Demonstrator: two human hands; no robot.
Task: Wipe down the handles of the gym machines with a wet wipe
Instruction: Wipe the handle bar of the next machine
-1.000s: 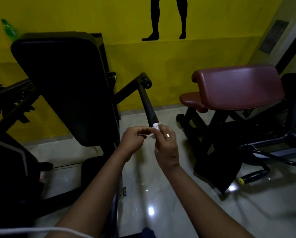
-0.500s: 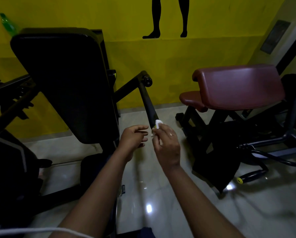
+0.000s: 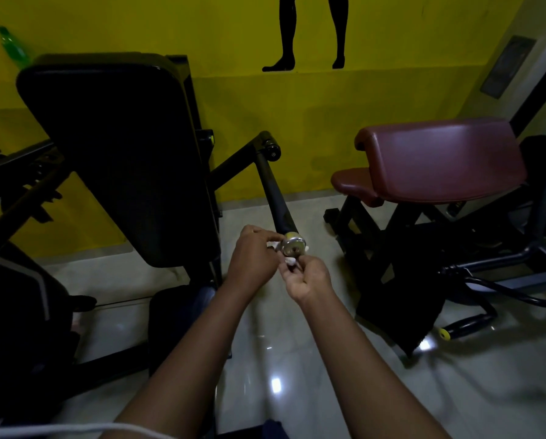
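A black machine handle (image 3: 276,198) slopes down toward me and ends in a shiny metal end cap (image 3: 293,246). A white wet wipe (image 3: 290,260) is bunched just below and behind that cap. My left hand (image 3: 253,259) pinches the wipe from the left side of the cap. My right hand (image 3: 306,278) sits under the cap, palm turned up, its fingers curled round the wipe's lower end. Most of the wipe is hidden by the cap and my fingers.
The black back pad (image 3: 119,153) of the same machine stands on the left. A maroon padded bench (image 3: 436,160) on a black frame is at the right, with a yellow-tipped bar (image 3: 465,326) low on the floor. The yellow wall (image 3: 313,99) is behind.
My hands have come together again under the handle's end. The right hand has turned palm up and dropped below the metal cap, which now shows in front of the wipe.
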